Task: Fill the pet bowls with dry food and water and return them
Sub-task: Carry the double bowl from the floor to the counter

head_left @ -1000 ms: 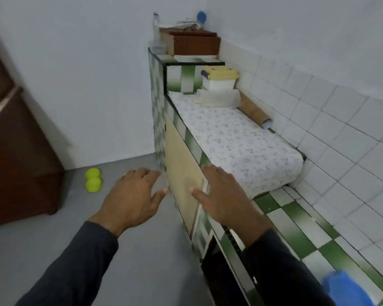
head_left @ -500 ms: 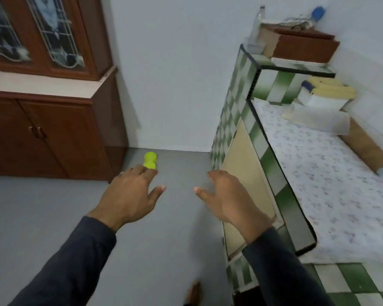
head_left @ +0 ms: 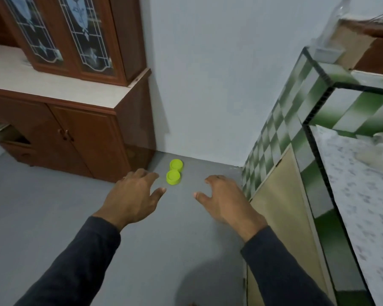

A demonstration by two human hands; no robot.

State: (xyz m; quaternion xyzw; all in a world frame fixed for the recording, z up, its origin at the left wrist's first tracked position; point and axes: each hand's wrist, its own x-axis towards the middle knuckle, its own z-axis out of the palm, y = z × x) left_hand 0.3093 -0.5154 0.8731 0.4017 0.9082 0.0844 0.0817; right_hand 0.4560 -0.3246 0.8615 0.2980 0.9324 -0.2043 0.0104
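Observation:
Two small lime-green pet bowls stand side by side on the grey floor near the back wall, the near bowl (head_left: 173,177) touching the far bowl (head_left: 176,165). My left hand (head_left: 133,197) hovers just left of them, fingers relaxed and spread, holding nothing. My right hand (head_left: 226,198) is stretched out to the right of the bowls, fingers loosely curved and empty. Neither hand touches a bowl. Both arms wear dark sleeves.
A brown wooden cabinet (head_left: 80,133) with glass-door hutch stands on the left against the wall. A green-and-white tiled counter (head_left: 301,111) with a beige door panel (head_left: 281,195) runs along the right, topped by a patterned cloth (head_left: 363,195), a glass bottle (head_left: 334,18) and a brown box (head_left: 367,49).
The view has swung left from the counter to the floor. The bowls now sit between my outstretched hands, and my right hand has left the counter edge.

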